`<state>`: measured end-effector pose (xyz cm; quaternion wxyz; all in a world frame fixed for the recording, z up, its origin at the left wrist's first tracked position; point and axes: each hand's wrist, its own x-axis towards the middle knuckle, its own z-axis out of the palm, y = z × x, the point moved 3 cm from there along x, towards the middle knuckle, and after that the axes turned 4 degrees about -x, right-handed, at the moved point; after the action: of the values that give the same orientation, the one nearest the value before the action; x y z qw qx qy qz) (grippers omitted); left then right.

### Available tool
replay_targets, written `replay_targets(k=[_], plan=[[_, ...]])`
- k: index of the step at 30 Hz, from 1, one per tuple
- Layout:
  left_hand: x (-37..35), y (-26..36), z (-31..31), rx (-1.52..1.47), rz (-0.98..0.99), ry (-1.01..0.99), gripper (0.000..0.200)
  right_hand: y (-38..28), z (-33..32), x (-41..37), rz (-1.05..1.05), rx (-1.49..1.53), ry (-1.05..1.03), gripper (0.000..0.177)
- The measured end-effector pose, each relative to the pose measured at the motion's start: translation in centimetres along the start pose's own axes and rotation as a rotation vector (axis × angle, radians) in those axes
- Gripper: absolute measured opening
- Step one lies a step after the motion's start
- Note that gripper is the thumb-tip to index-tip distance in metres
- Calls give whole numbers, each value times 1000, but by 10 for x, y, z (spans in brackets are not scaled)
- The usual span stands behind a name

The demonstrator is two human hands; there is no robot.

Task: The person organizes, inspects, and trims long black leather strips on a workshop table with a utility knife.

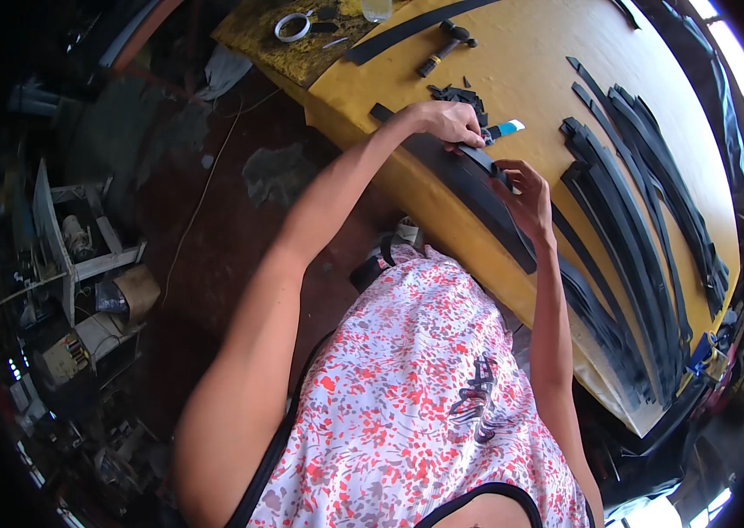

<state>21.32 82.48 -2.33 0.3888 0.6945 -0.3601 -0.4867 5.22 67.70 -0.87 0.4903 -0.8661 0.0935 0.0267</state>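
A short black strip (479, 158) is stretched between my two hands above the yellow-covered table. My left hand (449, 123) is closed on its upper end, beside a tool with a teal part and a pale tip (505, 130); whether the fingers also hold that tool is unclear. My right hand (526, 189) pinches the lower end of the strip between thumb and fingers. Beneath the hands a long, wide black piece (460, 189) lies along the table's near edge. Small black scraps (458, 93) form a pile just beyond my left hand.
On the yellow table (513, 62) lie a hammer (445, 48) and long black strips (627, 211) in bundles at the right. A tape roll (292, 27) and a glass (377, 10) stand at the far left corner. Wooden frames (81, 255) are on the floor at left.
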Motion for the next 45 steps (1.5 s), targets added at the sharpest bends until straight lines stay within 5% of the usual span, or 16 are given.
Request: replay_targets(k=[5, 8, 10, 11, 15, 17, 21, 32, 45], plan=[[7, 10, -3, 238, 21, -59, 30, 10, 2, 6, -62, 166, -43, 26], [13, 14, 3, 343, 200, -147, 24, 7, 2, 5, -61, 134, 10, 28], [13, 19, 8, 325, 224, -125, 17, 8, -2, 2, -72, -62, 49, 39], [13, 23, 10, 264, 192, -108, 16, 22, 6, 4, -266, -72, 115, 51], [-5, 31, 11, 92, 0, -112, 16, 22, -5, -34, -121, -629, 3, 62], [-16, 29, 7, 87, -54, -77, 14, 49, -18, -59, -89, -682, 62, 53], [-34, 33, 3, 41, -218, -49, 14, 99, -91, -127, -10, -705, 149, 27], [-56, -13, -6, 282, -333, 50, 16, 228, -310, -347, 206, -1197, 295, 8], [-92, -59, -42, 483, -486, 271, 22, 266, -456, -532, 551, -1405, 219, 15]])
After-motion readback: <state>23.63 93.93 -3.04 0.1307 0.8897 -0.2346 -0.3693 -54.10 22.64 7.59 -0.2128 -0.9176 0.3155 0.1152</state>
